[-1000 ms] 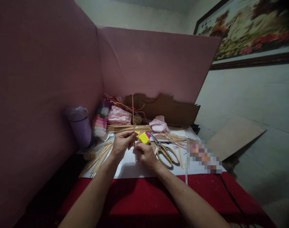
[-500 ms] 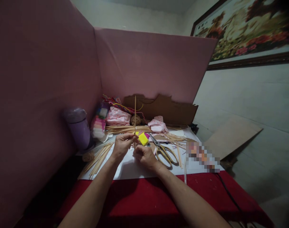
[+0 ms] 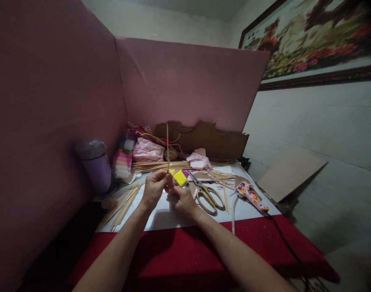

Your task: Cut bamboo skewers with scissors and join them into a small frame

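Note:
A thin wooden stick (image 3: pixel 167 148) stands nearly upright in front of me, its pointed tip rising above the back of the table. My left hand (image 3: pixel 156 187) pinches it low down between thumb and fingers. Just below and to the right, my right hand (image 3: pixel 182 199) is closed around the stick's lower end, which its fingers mostly hide. Beyond the hands lies a bright yellow packet (image 3: pixel 180 177) with a purple piece beside it. Gold-handled scissors (image 3: pixel 207 198) lie partly open, right of my right hand.
Loose sticks (image 3: pixel 124 207) lie at left, near a purple lidded container (image 3: pixel 97 168). A flowered glue gun (image 3: pixel 251 196) with a cord rests at right. Behind are a twine ball (image 3: pixel 171 153), pink dotted cloth (image 3: pixel 149 150) and torn cardboard (image 3: pixel 203 140).
The whole view has shifted slightly, so things appear a little farther left. My right hand has come slightly closer to my left; both still grip the stick.

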The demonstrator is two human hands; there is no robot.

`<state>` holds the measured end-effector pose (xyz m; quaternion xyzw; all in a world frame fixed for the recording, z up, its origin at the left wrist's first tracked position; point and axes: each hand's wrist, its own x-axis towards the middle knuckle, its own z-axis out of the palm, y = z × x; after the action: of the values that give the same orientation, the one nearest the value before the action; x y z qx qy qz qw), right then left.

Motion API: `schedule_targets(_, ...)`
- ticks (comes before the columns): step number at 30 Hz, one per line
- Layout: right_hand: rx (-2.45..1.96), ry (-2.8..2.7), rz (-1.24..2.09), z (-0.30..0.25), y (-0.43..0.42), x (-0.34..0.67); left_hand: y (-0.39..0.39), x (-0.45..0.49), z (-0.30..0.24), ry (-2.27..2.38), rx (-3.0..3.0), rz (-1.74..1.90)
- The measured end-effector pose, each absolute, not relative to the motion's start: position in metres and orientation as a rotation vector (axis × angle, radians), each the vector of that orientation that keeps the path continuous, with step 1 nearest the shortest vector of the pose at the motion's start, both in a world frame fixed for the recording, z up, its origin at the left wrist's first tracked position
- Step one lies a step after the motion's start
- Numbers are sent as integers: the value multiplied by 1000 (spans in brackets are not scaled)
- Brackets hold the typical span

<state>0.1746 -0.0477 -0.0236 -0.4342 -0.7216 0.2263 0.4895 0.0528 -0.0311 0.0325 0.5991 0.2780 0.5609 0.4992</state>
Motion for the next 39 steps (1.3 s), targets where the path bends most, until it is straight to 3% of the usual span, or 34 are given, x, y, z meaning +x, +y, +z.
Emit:
schedule_targets(6,-1166,-1884,499,-12,-45,178,-30,51,34,703,1427,1391)
schedule_targets(15,-2102,-2119,-32,31,-71,254,-33,53,36,706,1478,1362)
schedule_targets(19,-2259,-2089,108,15,-80,271,-32,55,34,667,1468,1388)
schedule_targets(24,-2124,-1979,231,4,-73,277,-29,56,30,650,1411,1364)
schedule_targets(33,-1716,-1453,808,29,-91,296,-30,57,28,635,1347,1329)
schedule_targets(36,-1608,-1465,1052,37,-105,291,-32,57,29,628,1340,1333)
schedule_targets(39,-1574,-1620,1038,48,-121,280,-35,55,33,639,1330,1315)
